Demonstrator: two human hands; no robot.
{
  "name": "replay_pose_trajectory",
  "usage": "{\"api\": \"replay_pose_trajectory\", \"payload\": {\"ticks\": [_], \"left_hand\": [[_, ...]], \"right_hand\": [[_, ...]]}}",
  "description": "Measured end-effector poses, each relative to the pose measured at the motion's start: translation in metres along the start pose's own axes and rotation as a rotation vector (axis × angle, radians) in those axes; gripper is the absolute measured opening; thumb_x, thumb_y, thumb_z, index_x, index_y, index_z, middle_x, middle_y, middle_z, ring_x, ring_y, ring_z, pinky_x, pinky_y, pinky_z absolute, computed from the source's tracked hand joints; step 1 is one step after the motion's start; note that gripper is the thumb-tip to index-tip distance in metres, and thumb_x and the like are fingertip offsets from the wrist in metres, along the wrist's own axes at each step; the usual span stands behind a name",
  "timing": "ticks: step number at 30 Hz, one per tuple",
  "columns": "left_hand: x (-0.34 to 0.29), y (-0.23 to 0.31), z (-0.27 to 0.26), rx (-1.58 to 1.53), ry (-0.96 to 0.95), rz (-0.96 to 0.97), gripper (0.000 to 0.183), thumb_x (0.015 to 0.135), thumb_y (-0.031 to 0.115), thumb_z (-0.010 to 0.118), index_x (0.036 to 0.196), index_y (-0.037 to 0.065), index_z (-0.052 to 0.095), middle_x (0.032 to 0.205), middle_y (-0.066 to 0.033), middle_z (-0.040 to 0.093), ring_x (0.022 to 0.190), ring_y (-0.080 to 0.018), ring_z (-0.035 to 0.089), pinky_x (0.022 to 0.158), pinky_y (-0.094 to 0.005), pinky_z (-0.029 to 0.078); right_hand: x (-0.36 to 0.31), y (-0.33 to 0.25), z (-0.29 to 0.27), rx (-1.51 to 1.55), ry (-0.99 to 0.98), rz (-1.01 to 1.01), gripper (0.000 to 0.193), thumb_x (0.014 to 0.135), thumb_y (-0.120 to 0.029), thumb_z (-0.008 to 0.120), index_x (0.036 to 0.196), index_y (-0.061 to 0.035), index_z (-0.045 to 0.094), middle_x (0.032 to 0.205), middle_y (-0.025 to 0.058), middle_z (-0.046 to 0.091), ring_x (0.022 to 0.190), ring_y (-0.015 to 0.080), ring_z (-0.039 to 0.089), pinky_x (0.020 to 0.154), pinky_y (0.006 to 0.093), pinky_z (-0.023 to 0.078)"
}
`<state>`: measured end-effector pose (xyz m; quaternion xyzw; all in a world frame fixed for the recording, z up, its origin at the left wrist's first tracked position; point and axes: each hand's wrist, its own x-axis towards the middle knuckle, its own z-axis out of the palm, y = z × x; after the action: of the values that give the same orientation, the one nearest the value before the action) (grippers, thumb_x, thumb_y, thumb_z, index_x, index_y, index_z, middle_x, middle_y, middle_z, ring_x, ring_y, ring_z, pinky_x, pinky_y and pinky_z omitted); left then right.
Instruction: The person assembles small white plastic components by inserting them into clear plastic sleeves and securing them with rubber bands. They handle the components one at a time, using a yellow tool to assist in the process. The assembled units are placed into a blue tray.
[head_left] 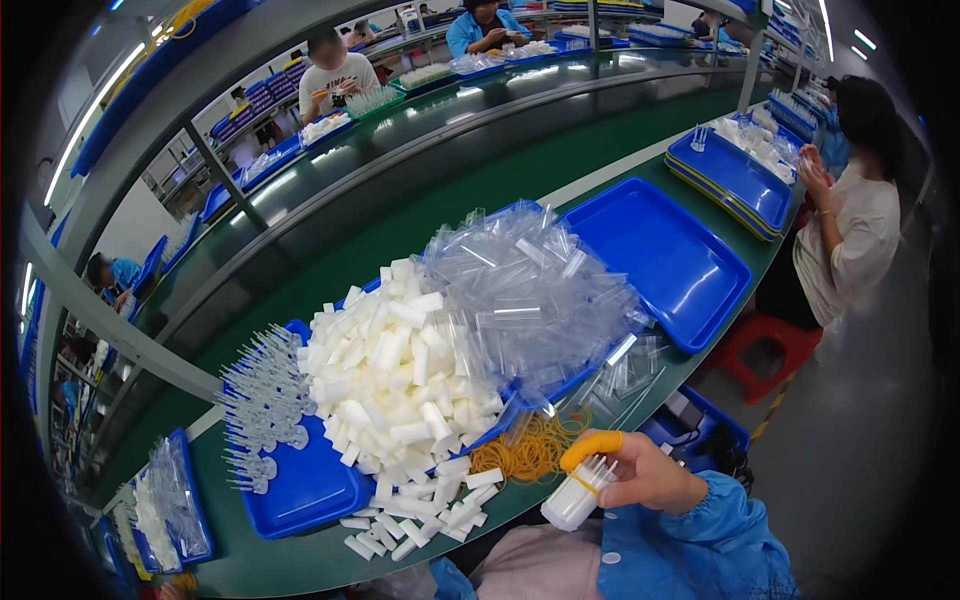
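Green bench (pixel 290 565) runs diagonally thru a busy workshop, its near edge by the wearer's lap. Nearest, R hand (pixel 650 480) is clamped on a clear bundle (pixel 572 505), thin stems poking out toward the fingers, yellow band seemingly around it; L hand is out of view, so can't tell its state. Bundle is tilted, just off the bench edge: a weak pinch could drop it in the lap or on the floor, & a loose or off-centre band could let stems slide. Orange cot (pixel 592 447) on one finger may slip or snag.

Just beyond, rubber bands (pixel 530 452) lie tangled, so pulling 1 could drag several. Loose white rolls (pixel 430 515) sit near the edge; a brushing sleeve could send some off. White pile (pixel 390 380) & clear pile (pixel 520 300) heap high & touch, so a bump could start a slide & mix the 2 kinds. To their left, upright stems (pixel 265 400) crowd a blue tray (pixel 300 490); a snag could tip them.

Farther R, another tray (pixel 660 260) sits bet. clear pile & stacked trays (pixel 735 180). Co-worker (pixel 850 225) is well apart, so an elbow knock looks unlikely. Workers across the way prob. pose no risk.
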<state>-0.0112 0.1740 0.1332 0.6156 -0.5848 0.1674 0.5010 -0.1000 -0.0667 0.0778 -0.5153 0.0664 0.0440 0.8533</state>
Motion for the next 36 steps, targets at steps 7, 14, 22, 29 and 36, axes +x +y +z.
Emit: {"api": "replay_pose_trajectory", "payload": {"ticks": [7,14,22,29,36], "left_hand": [[-0.022,-0.022,0.01,-0.186,-0.341,-0.273,0.064,0.075,0.027,0.071,0.128,0.001,0.044,0.132,-0.0189,0.044,0.121,-0.0367,0.043,0.102,-0.0452,0.033],[-0.003,-0.05,0.015,-0.47,-0.605,-0.346,0.066,0.072,0.018,0.076,0.128,0.001,0.045,0.134,-0.0164,0.045,0.122,-0.0341,0.044,0.101,-0.0427,0.035],[-0.022,-0.045,0.015,-0.372,-0.363,-0.563,0.067,0.071,0.013,0.077,0.128,0.001,0.044,0.127,-0.0155,0.049,0.118,-0.0314,0.047,0.099,-0.0401,0.037],[-0.052,-0.039,0.035,-0.76,-0.068,-0.764,0.094,0.065,0.012,0.083,0.139,0.004,0.026,0.133,-0.0147,0.041,0.126,-0.0284,0.039,0.106,-0.0384,0.03],[-0.054,-0.045,0.047,-1.103,0.133,-1.017,0.082,0.081,0.018,0.07,0.143,0.007,0.017,0.134,-0.0125,0.042,0.121,-0.0261,0.044,0.101,-0.0389,0.036]], "right_hand": [[0.005,0.02,0.009,0.233,-0.19,0.139,0.057,0.076,-0.007,0.072,0.126,-0.0006,0.046,0.119,0.007,0.054,0.109,0.014,0.053,0.095,0.0295,0.041],[0.01,0.04,0.009,0.182,-0.194,0.232,0.057,0.077,-0.008,0.072,0.126,-0.0013,0.046,0.119,0.0061,0.055,0.108,0.0128,0.052,0.094,0.0293,0.041],[0.017,0.037,0.022,-0.337,-0.021,-0.288,0.075,0.071,-0.025,0.078,0.131,0.0009,0.041,0.127,0.0122,0.042,0.117,0.0227,0.046,0.099,0.0359,0.037],[0.009,0.019,0.038,-0.883,0.02,-0.397,0.081,0.063,-0.03,0.084,0.129,-0.0017,0.046,0.124,0.0154,0.044,0.112,0.0271,0.05,0.095,0.0344,0.041],[0.014,0.015,0.041,-1.147,0.072,-0.539,0.073,0.064,-0.025,0.083,0.123,0.0035,0.05,0.128,0.0186,0.045,0.116,0.0305,0.05,0.092,0.034,0.045]]}}
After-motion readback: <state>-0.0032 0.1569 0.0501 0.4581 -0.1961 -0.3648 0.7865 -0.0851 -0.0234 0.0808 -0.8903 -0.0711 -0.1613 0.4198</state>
